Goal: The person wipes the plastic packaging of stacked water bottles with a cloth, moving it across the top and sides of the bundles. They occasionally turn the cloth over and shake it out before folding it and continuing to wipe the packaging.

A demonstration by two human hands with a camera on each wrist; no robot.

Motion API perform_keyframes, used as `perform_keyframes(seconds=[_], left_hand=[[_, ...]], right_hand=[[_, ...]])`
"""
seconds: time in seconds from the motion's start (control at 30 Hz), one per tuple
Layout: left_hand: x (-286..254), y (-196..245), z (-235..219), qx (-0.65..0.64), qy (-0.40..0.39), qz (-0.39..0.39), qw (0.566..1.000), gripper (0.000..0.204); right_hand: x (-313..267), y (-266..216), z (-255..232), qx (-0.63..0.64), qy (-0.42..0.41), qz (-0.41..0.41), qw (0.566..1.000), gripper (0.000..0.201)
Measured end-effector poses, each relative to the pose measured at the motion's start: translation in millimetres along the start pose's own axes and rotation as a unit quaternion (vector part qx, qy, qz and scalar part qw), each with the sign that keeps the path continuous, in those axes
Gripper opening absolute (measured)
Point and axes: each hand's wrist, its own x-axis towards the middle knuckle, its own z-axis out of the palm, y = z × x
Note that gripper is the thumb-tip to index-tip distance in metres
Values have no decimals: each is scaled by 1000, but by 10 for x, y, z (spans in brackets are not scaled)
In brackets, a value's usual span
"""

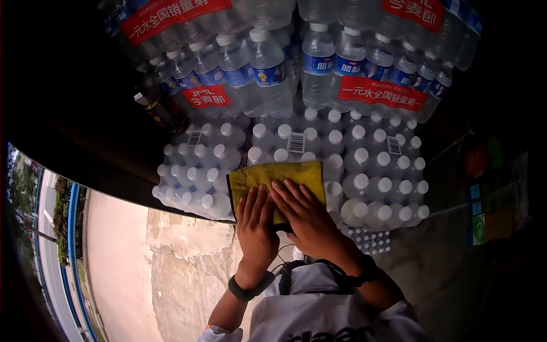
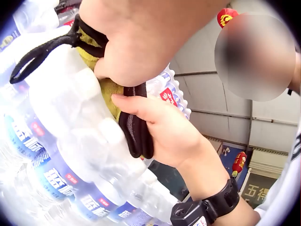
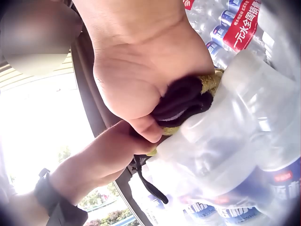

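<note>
A yellow cloth (image 1: 296, 171) with dark edging lies over white-capped water bottles in the head view. My left hand (image 1: 256, 225) and right hand (image 1: 307, 219) rest side by side on its near part, fingers extended across the top. In the left wrist view, the right hand (image 2: 174, 132) has its thumb against the yellow underside of the cloth (image 2: 109, 92); the left hand (image 2: 136, 42) also has its thumb tucked at the dark edge. The right wrist view shows the right hand (image 3: 146, 70) holding the folded edge, left hand (image 3: 103, 150) beside it; fingertips are hidden.
Wrapped packs of bottles (image 1: 387, 176) surround the cloth, with more packs with red labels (image 1: 382, 93) stacked behind. A dark bottle (image 1: 162, 114) stands at back left. Pale concrete ground (image 1: 188, 268) is at lower left, and a small bottle pack (image 1: 370, 241) is lower right.
</note>
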Motion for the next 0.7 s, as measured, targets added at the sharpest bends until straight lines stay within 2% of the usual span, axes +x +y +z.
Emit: perform_keyframes(seconds=[0.17,0.23,0.33,0.43,0.7], left_hand=[[-167,363,14,-55,-44,35,997,45],[-217,310,160,-82,-23,47,995,45],[-246,241,270,-85,-12,43,995,44],[-269,187,315,-75,-14,50,996,44],[-281,192,300,-76,-19,47,996,42]], right_hand=[[-514,-93,-222,12,-50,67,996,91],[-579,-103,-267,11,-57,80,995,93],[-521,-137,-233,14,-43,95,994,95],[-507,-147,-202,-15,-22,84,996,88],[-540,-131,-116,-6,13,79,997,83]])
